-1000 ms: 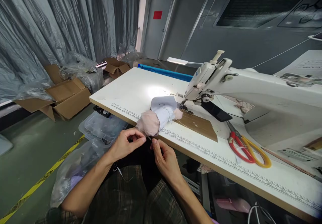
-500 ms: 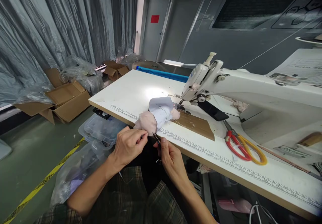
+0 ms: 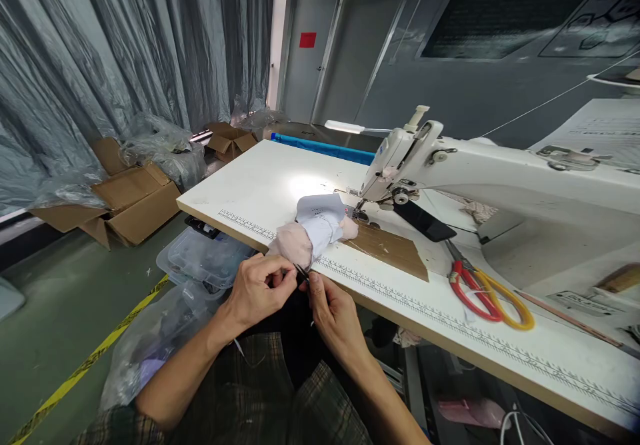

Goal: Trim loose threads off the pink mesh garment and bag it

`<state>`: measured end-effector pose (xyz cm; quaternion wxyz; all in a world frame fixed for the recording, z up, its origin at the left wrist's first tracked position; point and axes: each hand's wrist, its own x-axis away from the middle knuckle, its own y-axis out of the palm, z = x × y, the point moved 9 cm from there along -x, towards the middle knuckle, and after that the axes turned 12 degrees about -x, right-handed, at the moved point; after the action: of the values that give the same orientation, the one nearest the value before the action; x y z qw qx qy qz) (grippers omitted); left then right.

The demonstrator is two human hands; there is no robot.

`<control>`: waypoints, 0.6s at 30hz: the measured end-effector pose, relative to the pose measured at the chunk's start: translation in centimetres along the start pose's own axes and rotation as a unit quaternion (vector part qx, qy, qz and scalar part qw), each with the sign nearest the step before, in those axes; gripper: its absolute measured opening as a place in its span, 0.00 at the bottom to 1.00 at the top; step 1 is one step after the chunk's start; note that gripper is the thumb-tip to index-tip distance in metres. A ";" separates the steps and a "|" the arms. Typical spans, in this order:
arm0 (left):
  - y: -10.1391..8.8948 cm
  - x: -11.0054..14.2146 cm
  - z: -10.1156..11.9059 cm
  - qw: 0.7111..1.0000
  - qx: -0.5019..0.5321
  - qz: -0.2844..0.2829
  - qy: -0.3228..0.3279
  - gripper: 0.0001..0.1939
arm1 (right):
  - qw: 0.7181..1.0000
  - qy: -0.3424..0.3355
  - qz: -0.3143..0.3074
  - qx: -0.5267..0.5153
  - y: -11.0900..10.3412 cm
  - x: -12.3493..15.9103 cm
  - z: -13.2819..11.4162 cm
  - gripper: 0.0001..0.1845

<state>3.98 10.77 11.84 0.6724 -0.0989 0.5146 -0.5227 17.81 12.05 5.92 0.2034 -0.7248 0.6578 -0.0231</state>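
At the table's front edge, my left hand (image 3: 263,286) is closed in a pinch just below a pale pink and light blue fabric piece (image 3: 320,228). Whatever lies between its fingertips is too small to make out. My right hand (image 3: 334,313) grips small dark thread snips (image 3: 303,273), mostly hidden by the fingers, with the blade tips reaching the left fingertips. The bunched fabric rests on the white sewing table (image 3: 245,178), in front of the sewing machine's (image 3: 395,162) needle area.
Brown cardboard (image 3: 390,250) lies right of the fabric. Beyond it are a black phone (image 3: 424,220) and large scissors (image 3: 490,293) with red and yellow handles. A clear plastic box (image 3: 203,255) sits below the table's left edge, and open cartons (image 3: 137,198) stand on the floor.
My right hand has moved slightly left and up, bringing the snips' tips to my left fingertips. My left hand has shifted a little right. The fabric stays in place.
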 end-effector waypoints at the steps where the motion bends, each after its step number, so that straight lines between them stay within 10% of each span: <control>1: 0.1 0.0 -0.1 1.000 0.008 -0.006 -0.004 0.08 | 1.000 -0.003 -0.001 -0.003 0.0 0.0 -0.1 0.31; 14: 0.3 0.6 -0.5 0.994 0.104 -0.041 -0.005 0.08 | 0.998 0.008 0.057 -0.030 -0.7 0.4 0.0 0.30; 18: 0.3 2.3 -4.0 0.976 0.214 -0.015 -0.045 0.18 | 0.993 0.045 0.070 -0.084 -1.7 1.6 1.0 0.30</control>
<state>0.77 10.69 8.45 0.6923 0.0161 0.3590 -0.6258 19.99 10.82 5.18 0.1127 -0.6895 0.7153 0.0141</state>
